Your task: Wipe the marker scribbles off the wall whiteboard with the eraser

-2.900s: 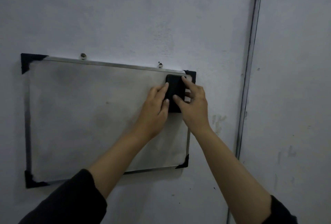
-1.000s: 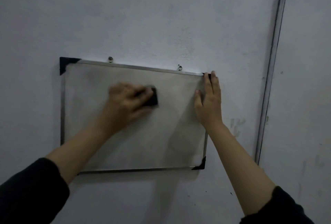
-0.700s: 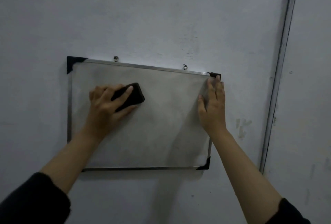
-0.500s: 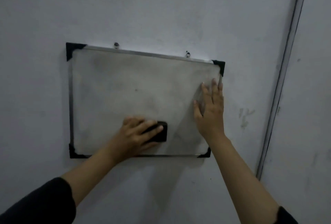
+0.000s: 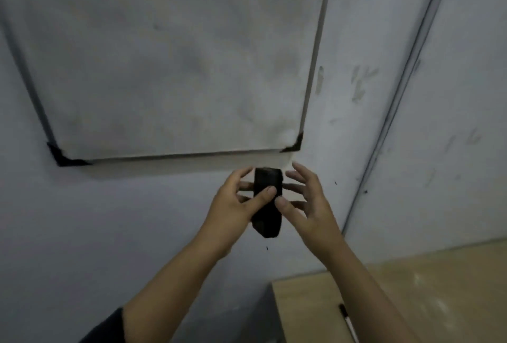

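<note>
The wall whiteboard (image 5: 164, 68) fills the upper left, its grey surface smudged with no clear marker lines. It has a metal frame with black corner pieces. Below its bottom right corner, off the board, I hold the black eraser (image 5: 267, 213) upright in front of the wall. My left hand (image 5: 233, 205) grips the eraser, thumb on its front and fingers behind. My right hand (image 5: 310, 205) is beside it with fingers spread, its thumb tip touching the eraser's right edge.
A wooden table (image 5: 411, 288) stands at the bottom right against the wall, with a marker (image 5: 346, 318) lying near its left edge. A vertical metal strip (image 5: 397, 96) runs down the wall right of the board.
My left hand took the eraser off the board and down below its bottom edge. My right hand left the board's right edge and came beside the eraser. The view tilted down.
</note>
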